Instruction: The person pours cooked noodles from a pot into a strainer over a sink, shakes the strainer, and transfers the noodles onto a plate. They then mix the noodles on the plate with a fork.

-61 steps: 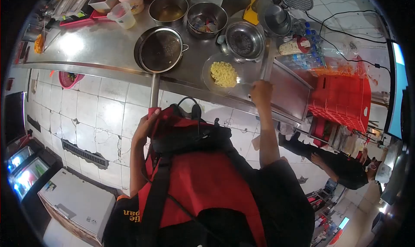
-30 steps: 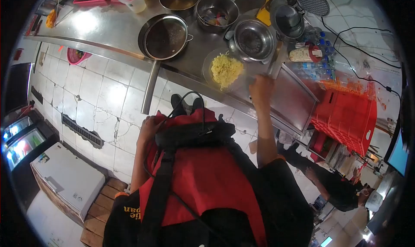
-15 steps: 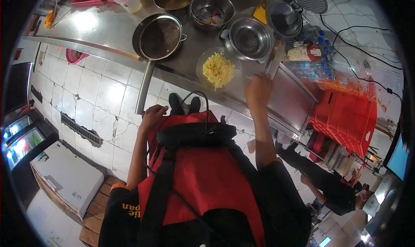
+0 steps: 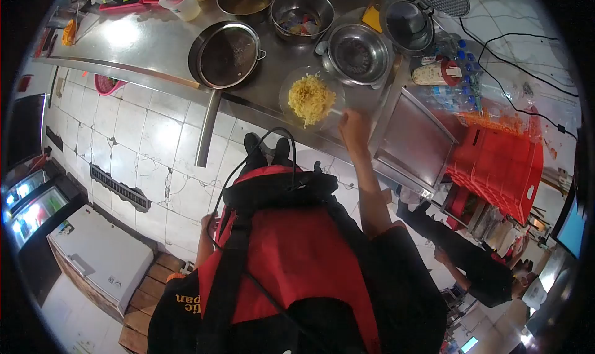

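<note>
Our right hand (image 4: 354, 128) grips the near right rim of the plate (image 4: 291, 84) of noodles (image 4: 308, 98) on the worktop (image 4: 142, 41), fingers closed on it. The noodles are served; the plate isn't lifted. Round, it has no long axis. Our left hand (image 4: 209, 222) hangs low, fingers unclear.

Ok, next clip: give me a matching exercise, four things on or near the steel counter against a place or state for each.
Things:
1. frying pan
2. glass plate
3. red crate
4. right hand

Places or states:
A. holds yellow noodles
B. at the plate's near edge
C. empty, its long handle sticking out past the counter edge
D. off the counter's right end

Pairs: 1-C, 2-A, 3-D, 4-B
</note>
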{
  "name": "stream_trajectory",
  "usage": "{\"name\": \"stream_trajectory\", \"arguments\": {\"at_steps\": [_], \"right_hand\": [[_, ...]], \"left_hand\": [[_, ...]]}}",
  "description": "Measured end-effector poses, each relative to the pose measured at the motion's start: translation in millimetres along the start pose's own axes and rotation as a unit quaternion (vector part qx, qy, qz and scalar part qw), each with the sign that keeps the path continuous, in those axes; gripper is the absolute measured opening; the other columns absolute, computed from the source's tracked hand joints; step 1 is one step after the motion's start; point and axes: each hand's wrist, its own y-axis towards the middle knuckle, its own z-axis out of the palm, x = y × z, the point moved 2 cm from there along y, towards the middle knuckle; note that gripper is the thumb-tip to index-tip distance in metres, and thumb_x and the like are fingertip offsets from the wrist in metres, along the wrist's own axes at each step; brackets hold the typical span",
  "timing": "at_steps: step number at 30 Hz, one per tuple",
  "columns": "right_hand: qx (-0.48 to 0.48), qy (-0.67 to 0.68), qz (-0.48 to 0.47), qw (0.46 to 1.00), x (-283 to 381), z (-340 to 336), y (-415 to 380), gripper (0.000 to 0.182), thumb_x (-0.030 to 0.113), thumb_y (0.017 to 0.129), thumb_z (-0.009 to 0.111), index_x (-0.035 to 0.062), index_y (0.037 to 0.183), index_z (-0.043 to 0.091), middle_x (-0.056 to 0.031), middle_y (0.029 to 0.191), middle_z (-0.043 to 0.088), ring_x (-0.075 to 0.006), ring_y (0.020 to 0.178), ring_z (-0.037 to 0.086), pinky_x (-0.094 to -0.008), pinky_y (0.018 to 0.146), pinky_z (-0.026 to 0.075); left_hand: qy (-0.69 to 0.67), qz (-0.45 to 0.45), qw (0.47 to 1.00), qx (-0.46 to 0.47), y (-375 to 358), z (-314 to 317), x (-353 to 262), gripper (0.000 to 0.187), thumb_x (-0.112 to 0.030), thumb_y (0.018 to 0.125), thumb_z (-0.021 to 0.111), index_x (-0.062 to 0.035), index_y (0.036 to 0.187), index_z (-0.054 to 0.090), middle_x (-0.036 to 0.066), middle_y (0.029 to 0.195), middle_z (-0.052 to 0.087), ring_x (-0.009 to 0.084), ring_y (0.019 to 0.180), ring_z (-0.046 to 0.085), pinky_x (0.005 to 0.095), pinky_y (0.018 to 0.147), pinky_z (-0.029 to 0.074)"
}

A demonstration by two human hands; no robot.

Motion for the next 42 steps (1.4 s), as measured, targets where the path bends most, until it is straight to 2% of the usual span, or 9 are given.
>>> {"name": "stream_trajectory", "arguments": {"at_steps": [2, 7, 9, 12, 17, 22, 27, 38, 42], "right_hand": [[0.1, 0.329, 0.033, 0.939, -20.3, 31.7, 2.0, 0.016, 0.013, 0.071, 0.062, 0.0031, 0.084, 0.067, -0.0153, 0.08, 0.066, -0.0312, 0.075, 0.063, -0.0369, 0.07, 0.048], [0.049, 0.103, 0.083, 0.99, 18.8, -25.1, 0.8, 0.019, 0.011, 0.072, 0.061, 0.0034, 0.088, 0.067, -0.0166, 0.081, 0.064, -0.0319, 0.077, 0.062, -0.0386, 0.071, 0.048], [-0.011, 0.012, -0.023, 1.0, 18.3, -12.3, 1.6, 0.016, 0.01, 0.073, 0.059, 0.0043, 0.087, 0.067, -0.0162, 0.085, 0.062, -0.0317, 0.082, 0.06, -0.0402, 0.072, 0.048], [0.088, 0.074, -0.04, 0.993, -3.0, 13.6, 3.1, 0.015, 0.008, 0.074, 0.057, 0.0044, 0.086, 0.066, -0.0155, 0.088, 0.061, -0.0323, 0.086, 0.058, -0.0418, 0.073, 0.047], [0.037, 0.03, 0.008, 0.999, 24.3, -10.9, 17.0, 0.016, 0.009, 0.076, 0.057, 0.004, 0.089, 0.065, -0.0151, 0.086, 0.061, -0.032, 0.085, 0.058, -0.0424, 0.074, 0.047], [0.068, 0.004, 0.012, 0.998, 18.3, -21.4, 19.5, 0.019, 0.007, 0.074, 0.057, 0.0031, 0.09, 0.066, -0.0163, 0.088, 0.062, -0.0335, 0.092, 0.058, -0.0431, 0.077, 0.047], [0.051, 0.037, -0.044, 0.997, 29.3, -10.0, 17.6, 0.019, 0.006, 0.072, 0.058, 0.0021, 0.088, 0.066, -0.017, 0.089, 0.063, -0.0348, 0.093, 0.058, -0.044, 0.077, 0.048], [0.105, -0.025, -0.102, 0.989, 23.5, -31.1, 26.1, 0.021, 0.002, 0.067, 0.061, 0.0047, 0.087, 0.066, -0.0151, 0.087, 0.062, -0.0333, 0.089, 0.057, -0.0431, 0.079, 0.046], [-0.007, -0.054, -0.14, 0.989, 18.0, -20.4, 32.0, 0.025, 0.0, 0.066, 0.062, 0.0068, 0.089, 0.066, -0.0115, 0.09, 0.06, -0.0293, 0.094, 0.054, -0.0436, 0.085, 0.039]], "left_hand": [[-0.044, 0.003, 0.999, -0.009, -3.5, 4.5, -12.0, 0.029, -0.027, 0.085, 0.054, 0.0016, 0.085, 0.062, 0.009, 0.071, 0.062, 0.0149, 0.058, 0.056, 0.0292, 0.051, 0.044], [-0.148, -0.004, 0.988, -0.045, -16.8, -1.8, -36.5, 0.025, -0.023, 0.085, 0.055, 0.0016, 0.087, 0.062, 0.009, 0.073, 0.062, 0.0143, 0.058, 0.058, 0.0276, 0.051, 0.047], [-0.122, -0.072, 0.99, -0.013, 24.1, -6.6, -29.2, 0.024, -0.021, 0.084, 0.056, 0.0015, 0.09, 0.062, 0.009, 0.076, 0.064, 0.0135, 0.06, 0.059, 0.0245, 0.054, 0.047], [-0.088, 0.002, 0.996, 0.021, 47.6, -2.4, -82.2, 0.027, -0.023, 0.086, 0.053, 0.0002, 0.094, 0.064, 0.009, 0.081, 0.065, 0.0133, 0.068, 0.06, 0.0256, 0.06, 0.048], [-0.094, 0.131, 0.972, 0.17, 52.1, 21.8, -216.6, 0.031, -0.026, 0.092, 0.049, -0.0004, 0.101, 0.063, 0.007, 0.091, 0.065, 0.0134, 0.083, 0.06, 0.0258, 0.074, 0.046], [-0.11, 0.149, 0.92, 0.345, 50.6, 78.4, -324.3, 0.038, -0.031, 0.092, 0.05, 0.0002, 0.114, 0.056, 0.01, 0.103, 0.062, 0.0178, 0.098, 0.058, 0.0305, 0.086, 0.045], [-0.211, 0.117, 0.874, 0.423, 78.7, 142.1, -330.9, 0.039, -0.024, 0.091, 0.054, 0.0041, 0.118, 0.049, 0.015, 0.106, 0.061, 0.0247, 0.102, 0.059, 0.0363, 0.09, 0.047], [-0.095, 0.183, 0.959, 0.196, 90.4, 192.0, -326.7, 0.025, -0.017, 0.088, 0.056, 0.0077, 0.089, 0.061, 0.014, 0.079, 0.065, 0.0188, 0.073, 0.064, 0.0307, 0.068, 0.054], [-0.052, 0.201, 0.974, 0.085, 72.9, 182.0, -346.0, 0.024, -0.015, 0.087, 0.055, 0.008, 0.09, 0.06, 0.013, 0.077, 0.065, 0.0169, 0.069, 0.064, 0.0277, 0.063, 0.052]]}}
